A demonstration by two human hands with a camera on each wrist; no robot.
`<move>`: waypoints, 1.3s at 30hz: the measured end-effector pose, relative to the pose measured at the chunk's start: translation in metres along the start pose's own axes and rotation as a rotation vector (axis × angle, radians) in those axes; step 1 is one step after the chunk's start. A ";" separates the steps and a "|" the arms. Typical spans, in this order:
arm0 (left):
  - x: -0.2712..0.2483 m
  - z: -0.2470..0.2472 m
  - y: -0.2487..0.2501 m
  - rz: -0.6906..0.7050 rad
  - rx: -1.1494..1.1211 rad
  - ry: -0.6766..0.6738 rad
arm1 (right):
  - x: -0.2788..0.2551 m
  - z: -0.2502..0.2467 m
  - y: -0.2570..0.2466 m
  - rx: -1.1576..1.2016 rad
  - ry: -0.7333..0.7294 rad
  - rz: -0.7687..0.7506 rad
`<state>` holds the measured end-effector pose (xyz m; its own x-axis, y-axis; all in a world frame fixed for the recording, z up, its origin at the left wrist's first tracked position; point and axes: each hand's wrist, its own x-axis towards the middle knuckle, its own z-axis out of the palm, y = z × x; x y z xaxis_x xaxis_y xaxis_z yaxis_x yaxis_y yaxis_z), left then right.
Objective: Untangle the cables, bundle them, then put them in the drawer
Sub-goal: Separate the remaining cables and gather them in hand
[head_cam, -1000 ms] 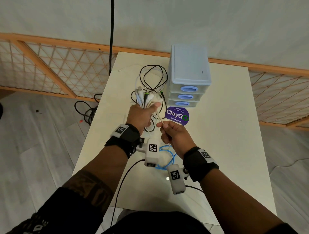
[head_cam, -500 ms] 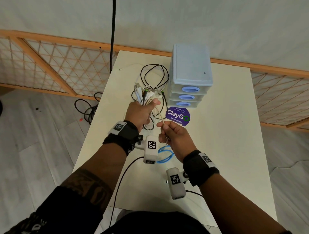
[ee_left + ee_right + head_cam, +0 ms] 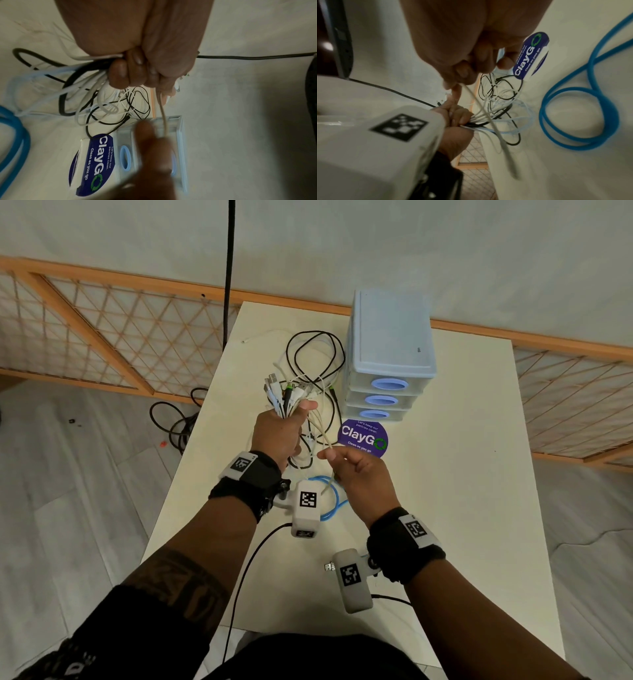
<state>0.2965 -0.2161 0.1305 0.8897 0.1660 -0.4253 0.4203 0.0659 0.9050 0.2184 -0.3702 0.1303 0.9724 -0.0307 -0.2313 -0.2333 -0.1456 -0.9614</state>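
My left hand (image 3: 281, 433) is raised over the table and grips a bunch of cable ends (image 3: 286, 395), white, grey and black, with their plugs sticking up. From the fist (image 3: 133, 70) the tangled black and white cables (image 3: 109, 105) hang down onto the table. Just to the right, my right hand (image 3: 356, 470) pinches one beige cable (image 3: 488, 116) that runs up to the left hand. A blue cable (image 3: 573, 108) lies coiled on the table beneath both hands. The pale blue three-drawer unit (image 3: 390, 354) stands behind, all drawers closed.
A round purple ClayGo sticker (image 3: 363, 438) lies in front of the drawers. The cream table (image 3: 462, 491) stands against a wooden lattice fence (image 3: 102, 337). More black cable (image 3: 174, 422) lies on the floor to the left. A black cord (image 3: 229, 268) hangs down at the back.
My left hand has risen slightly with the bunch. My right hand has slid down and to the right along the beige cable, drawing it away from the bunch.
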 end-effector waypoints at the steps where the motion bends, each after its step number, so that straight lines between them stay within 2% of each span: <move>1: 0.000 -0.001 0.000 -0.007 -0.018 -0.006 | 0.002 0.000 0.004 -0.019 0.009 0.038; 6: -0.008 -0.005 -0.001 0.007 -0.058 -0.081 | 0.015 -0.002 0.011 0.039 0.054 0.146; 10: -0.015 -0.008 -0.003 -0.021 -0.094 -0.060 | 0.035 -0.001 0.008 -0.017 0.047 0.170; 13: -0.020 -0.011 -0.003 -0.037 -0.045 0.004 | 0.052 0.001 0.011 -0.046 0.036 0.177; 18: -0.022 -0.015 -0.006 0.001 0.189 0.181 | 0.074 0.009 0.016 -0.105 0.041 0.169; 23: -0.021 -0.024 -0.013 0.081 0.328 0.219 | 0.098 0.011 0.012 -0.240 0.062 0.123; 27: -0.022 -0.024 -0.014 0.094 0.238 0.155 | 0.113 0.014 0.010 -0.240 0.126 0.113; 29: -0.025 -0.025 -0.014 0.106 0.223 0.083 | 0.119 0.018 0.009 -0.113 0.149 0.123; 31: -0.028 -0.026 -0.014 0.097 0.209 0.017 | 0.122 0.022 0.005 -0.063 0.097 0.127; 33: -0.032 -0.025 -0.014 0.079 0.152 -0.046 | 0.121 0.022 0.003 -0.152 -0.012 0.139; 35: -0.034 -0.025 -0.014 0.050 0.080 -0.098 | 0.120 0.018 0.012 -0.252 -0.063 0.172; 37: -0.034 -0.025 -0.014 0.025 0.021 -0.143 | 0.115 0.010 0.029 -0.321 -0.032 0.204; 39: -0.034 -0.024 -0.013 0.020 -0.005 -0.181 | 0.107 -0.002 0.052 -0.210 0.045 0.291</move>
<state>0.2564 -0.1987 0.1334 0.9155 -0.0125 -0.4022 0.4021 0.0694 0.9130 0.3106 -0.3829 0.0560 0.8654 -0.1440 -0.4799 -0.4995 -0.3241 -0.8034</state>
